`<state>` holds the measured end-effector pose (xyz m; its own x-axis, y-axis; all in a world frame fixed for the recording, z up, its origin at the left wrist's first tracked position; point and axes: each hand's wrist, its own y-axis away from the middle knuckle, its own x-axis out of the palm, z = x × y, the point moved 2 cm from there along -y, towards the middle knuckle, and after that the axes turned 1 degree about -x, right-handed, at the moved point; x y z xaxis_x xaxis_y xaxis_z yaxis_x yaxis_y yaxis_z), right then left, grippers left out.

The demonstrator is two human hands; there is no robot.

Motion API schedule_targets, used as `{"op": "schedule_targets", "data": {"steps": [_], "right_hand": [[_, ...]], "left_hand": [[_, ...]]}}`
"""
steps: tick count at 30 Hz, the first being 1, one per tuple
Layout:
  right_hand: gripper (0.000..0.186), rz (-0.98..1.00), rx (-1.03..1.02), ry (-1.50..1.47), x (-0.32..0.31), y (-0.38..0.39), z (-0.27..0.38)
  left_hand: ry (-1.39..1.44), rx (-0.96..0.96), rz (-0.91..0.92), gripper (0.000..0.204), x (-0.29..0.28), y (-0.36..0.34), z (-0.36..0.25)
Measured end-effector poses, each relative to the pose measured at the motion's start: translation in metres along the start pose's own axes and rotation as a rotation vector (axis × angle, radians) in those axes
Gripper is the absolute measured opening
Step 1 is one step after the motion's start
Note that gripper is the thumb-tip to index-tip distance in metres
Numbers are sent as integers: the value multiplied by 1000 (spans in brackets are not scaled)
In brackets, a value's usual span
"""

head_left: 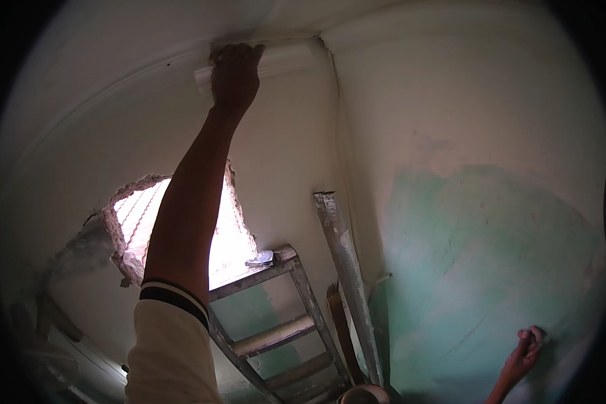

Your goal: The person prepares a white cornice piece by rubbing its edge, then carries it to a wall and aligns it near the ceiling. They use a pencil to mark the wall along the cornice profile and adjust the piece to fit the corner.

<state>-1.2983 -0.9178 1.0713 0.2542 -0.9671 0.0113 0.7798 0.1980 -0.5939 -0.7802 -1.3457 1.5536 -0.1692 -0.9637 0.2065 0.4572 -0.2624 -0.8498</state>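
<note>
My left hand, at the end of a raised arm, is up where the wall meets the ceiling. Its fingers are curled and slightly blurred, and whatever they grip is hidden. Behind the hand runs a short white moulding strip, its left end standing a little off the wall. I cannot tell if the hand grips that strip or only presses near it. Low on the right, my right hand is closed in front of the green-patched wall. A small dark thing shows at its fingertips, too small to name.
A rough hole in the wall lets in bright light. Below it leans a stained ladder with a clear plastic bag near its top. A long metal bar stands in the corner. Something round and brown shows at the bottom.
</note>
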Motion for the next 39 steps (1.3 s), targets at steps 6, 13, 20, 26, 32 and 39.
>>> {"op": "schedule_targets", "data": {"steps": [6,13,20,26,32,39], "right_hand": [[24,-77,-59,-74,-10,-4,-44],[21,-35,-81,-21,-6,2,0],[24,-79,-58,25,-6,6,9],[27,-164,-30,37,0,9,17],[26,-184,-31,44,4,9,20],[25,-195,-88,44,6,9,25]], "left_hand": [[-17,-18,-48,37,28,-8,-11],[-16,0,-56,43,43,-11,-17],[72,-3,-32,40,45,-11,-19],[79,63,64,40,46,-9,-10],[163,109,85,56,40,-5,-6],[121,154,6,51,42,-7,-8]]}}
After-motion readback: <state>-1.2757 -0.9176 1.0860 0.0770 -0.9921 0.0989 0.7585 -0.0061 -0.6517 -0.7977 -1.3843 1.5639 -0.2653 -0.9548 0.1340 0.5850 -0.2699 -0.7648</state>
